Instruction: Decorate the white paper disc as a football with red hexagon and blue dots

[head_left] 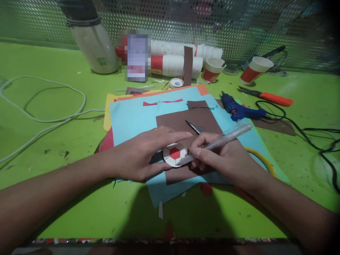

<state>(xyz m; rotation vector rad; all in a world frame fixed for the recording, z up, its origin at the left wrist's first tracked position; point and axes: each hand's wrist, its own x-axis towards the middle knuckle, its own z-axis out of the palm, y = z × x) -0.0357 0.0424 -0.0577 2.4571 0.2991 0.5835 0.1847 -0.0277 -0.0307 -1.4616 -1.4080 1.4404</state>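
Observation:
A small round white paper disc [166, 153] with a red hexagon in its middle and dark lines running outward lies on brown paper [172, 124]. My left hand [146, 150] steadies it between thumb and fingers at its left and upper edge. In my right hand [212, 150] is a pen [231, 135] with a clear barrel, its tip touching the lower right of the disc. Beneath that hand lies a pair of scissors, with metal blades [193, 126] pointing away and a yellow handle [262, 161] partly hidden by my wrist.
Light blue sheets [132, 117] lie under the brown paper. To the right are a blue glue gun [239, 109] with a black cord and an orange-handled cutter [276, 99]. Paper cups [212, 69] and a grey-white bottle [92, 46] line the back. A white cable [82, 95] loops at left.

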